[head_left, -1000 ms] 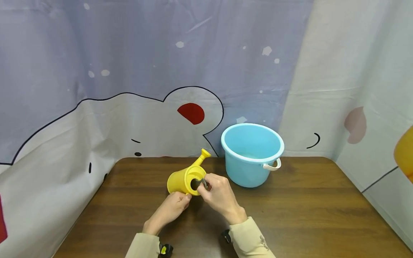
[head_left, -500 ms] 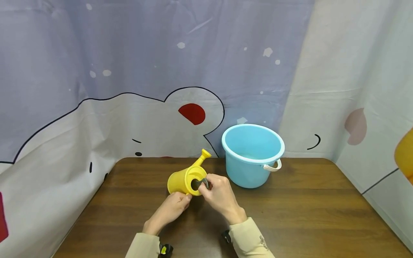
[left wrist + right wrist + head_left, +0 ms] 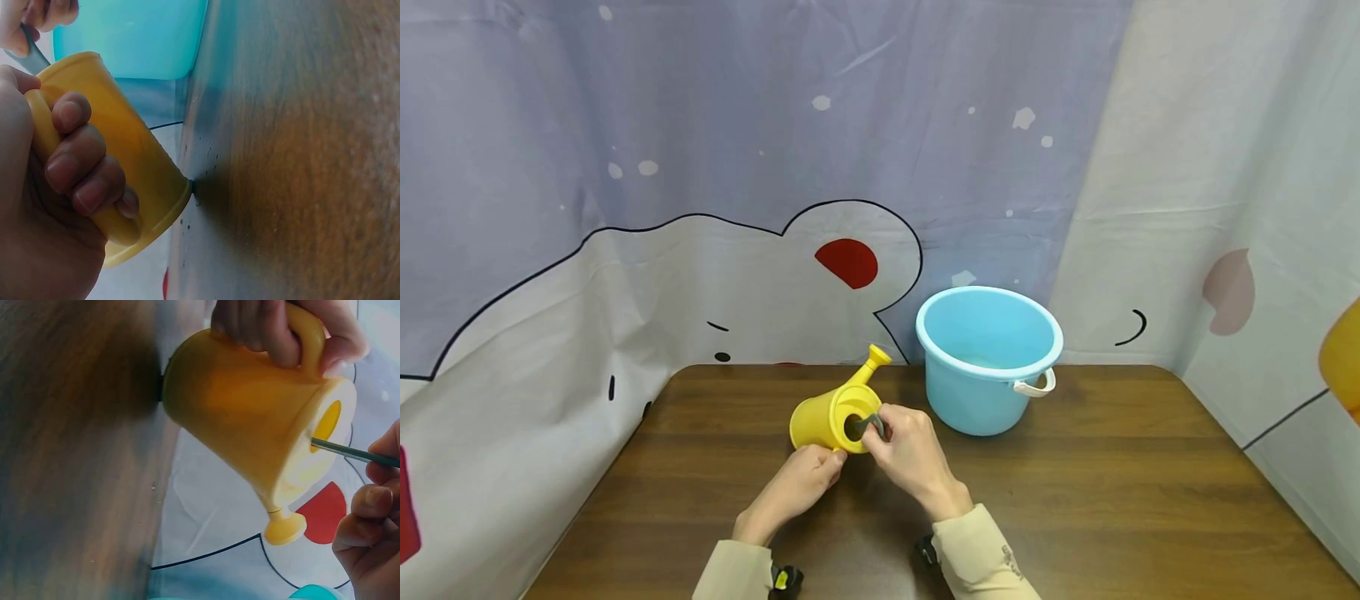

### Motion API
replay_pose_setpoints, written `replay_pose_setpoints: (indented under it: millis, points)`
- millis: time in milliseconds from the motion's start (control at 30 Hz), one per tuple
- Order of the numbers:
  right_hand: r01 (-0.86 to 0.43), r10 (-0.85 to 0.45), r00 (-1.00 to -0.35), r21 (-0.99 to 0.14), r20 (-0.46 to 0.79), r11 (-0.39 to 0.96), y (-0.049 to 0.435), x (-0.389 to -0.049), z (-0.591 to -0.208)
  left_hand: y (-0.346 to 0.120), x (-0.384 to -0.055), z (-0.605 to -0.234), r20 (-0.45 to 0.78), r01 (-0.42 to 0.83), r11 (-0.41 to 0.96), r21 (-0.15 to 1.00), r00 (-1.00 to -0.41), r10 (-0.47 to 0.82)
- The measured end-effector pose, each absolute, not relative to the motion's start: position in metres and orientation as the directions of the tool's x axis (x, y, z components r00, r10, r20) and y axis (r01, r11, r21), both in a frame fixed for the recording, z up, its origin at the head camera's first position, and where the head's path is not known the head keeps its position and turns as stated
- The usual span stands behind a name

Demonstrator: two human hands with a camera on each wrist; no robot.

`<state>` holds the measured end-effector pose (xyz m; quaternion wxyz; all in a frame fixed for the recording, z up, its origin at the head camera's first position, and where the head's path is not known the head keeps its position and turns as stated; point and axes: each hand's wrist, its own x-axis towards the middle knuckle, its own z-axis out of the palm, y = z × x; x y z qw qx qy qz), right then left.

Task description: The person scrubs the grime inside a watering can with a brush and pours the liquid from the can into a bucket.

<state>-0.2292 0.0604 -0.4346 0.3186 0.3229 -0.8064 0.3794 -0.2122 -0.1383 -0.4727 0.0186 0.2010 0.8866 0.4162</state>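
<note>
A yellow watering can (image 3: pixel 814 422) stands tilted on the wooden table, its spout pointing up and away and its round opening facing right. My left hand (image 3: pixel 801 483) grips the can's handle (image 3: pixel 44 122), with the fingers curled round it in the left wrist view. My right hand (image 3: pixel 913 458) pinches a thin grey-green handle (image 3: pixel 353 452) with a curved end. That handle reaches into the can's opening; its far end is hidden inside, so I cannot tell what kind of tool it is. In the right wrist view the spout's rose (image 3: pixel 285 529) shows below the opening.
A light blue bucket (image 3: pixel 973 400) with a white handle (image 3: pixel 1036 385) stands behind and right of my right hand. Behind the wooden table (image 3: pixel 1120 483), a printed curtain (image 3: pixel 737 125) hangs near its back edge.
</note>
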Motion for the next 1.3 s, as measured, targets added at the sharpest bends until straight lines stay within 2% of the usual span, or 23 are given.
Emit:
replay_pose_setpoints:
  millis: [333,533,667,833,933,1300]
  points:
    - [-0.805,-0.261,-0.52,-0.364,0.813,0.469,0.06,-0.224,-0.425,-0.139,-0.213,-0.473,0.121,0.326,0.575,0.751,-0.923,0.365]
    - [-0.813,-0.261,-0.507,-0.355,0.821,0.462,0.059,-0.222,-0.424,-0.139,-0.213,-0.474,0.118,0.323,0.579,0.749,-0.924,0.363]
    - [-0.787,-0.239,-0.548,-0.397,0.802,0.472,0.059,-0.222,-0.423,-0.138,-0.213,-0.473,0.116,0.32,0.58,0.75,-0.925,0.361]
    - [-0.719,-0.198,-0.644,-0.496,0.739,0.487,0.057,-0.22,-0.422,-0.138,-0.213,-0.472,0.111,0.315,0.582,0.75,-0.927,0.359]
    - [-0.683,-0.182,-0.68,-0.523,0.711,0.51,0.056,-0.219,-0.422,-0.138,-0.212,-0.472,0.107,0.313,0.579,0.753,-0.926,0.362]
    - [-0.642,-0.165,-0.708,-0.529,0.687,0.555,0.053,-0.22,-0.424,-0.139,-0.213,-0.472,0.119,0.326,0.578,0.748,-0.923,0.366]
